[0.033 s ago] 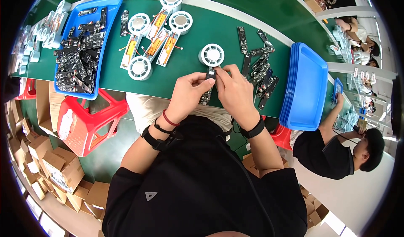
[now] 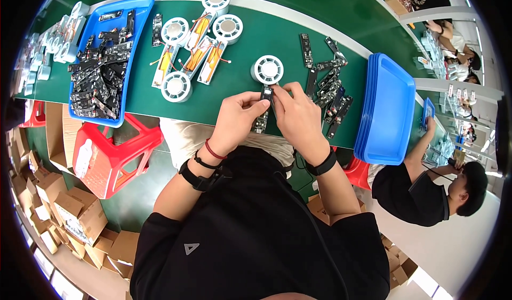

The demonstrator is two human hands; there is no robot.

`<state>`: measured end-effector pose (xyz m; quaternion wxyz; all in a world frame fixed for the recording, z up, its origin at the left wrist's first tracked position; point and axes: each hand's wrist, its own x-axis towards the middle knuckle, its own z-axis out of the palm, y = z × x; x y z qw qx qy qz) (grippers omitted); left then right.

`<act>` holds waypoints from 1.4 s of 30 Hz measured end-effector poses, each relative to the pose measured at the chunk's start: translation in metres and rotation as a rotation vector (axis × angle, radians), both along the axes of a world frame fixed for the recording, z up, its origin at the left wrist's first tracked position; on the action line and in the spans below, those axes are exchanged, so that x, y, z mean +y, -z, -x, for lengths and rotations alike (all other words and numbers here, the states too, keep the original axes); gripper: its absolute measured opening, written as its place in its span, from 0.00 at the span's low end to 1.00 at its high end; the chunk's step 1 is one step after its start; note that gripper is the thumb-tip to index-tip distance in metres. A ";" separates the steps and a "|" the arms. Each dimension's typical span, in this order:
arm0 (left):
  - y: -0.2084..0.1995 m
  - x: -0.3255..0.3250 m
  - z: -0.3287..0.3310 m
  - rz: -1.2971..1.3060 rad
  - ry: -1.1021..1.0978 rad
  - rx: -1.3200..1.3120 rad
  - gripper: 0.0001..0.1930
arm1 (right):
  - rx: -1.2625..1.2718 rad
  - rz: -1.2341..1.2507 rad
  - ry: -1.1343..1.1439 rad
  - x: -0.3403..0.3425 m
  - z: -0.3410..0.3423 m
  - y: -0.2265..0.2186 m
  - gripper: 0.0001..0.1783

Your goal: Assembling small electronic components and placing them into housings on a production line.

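Note:
A narrow black circuit board is between my hands at the table's front edge, in line below the round, slotted head of a pale handheld fan housing. My left hand pinches the board from the left, thumb across its face. From the right, the bent fingers of my right hand close on the board's upper end, just below the round head. The fingers hide most of the join between board and housing. Several loose circuit boards lie right of my right hand.
Left of my hands lie several fan housings with yellow batteries and thin wires. A blue tray heaped with boards stands further left. Stacked blue trays are at the right. A red stool stands below the table; a co-worker sits at right.

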<state>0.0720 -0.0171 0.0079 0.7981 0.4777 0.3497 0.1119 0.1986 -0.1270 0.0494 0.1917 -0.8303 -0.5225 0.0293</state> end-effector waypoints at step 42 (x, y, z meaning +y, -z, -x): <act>-0.016 0.039 0.008 -1.681 0.016 0.569 0.12 | 0.396 0.462 0.184 0.221 -0.276 -0.017 0.24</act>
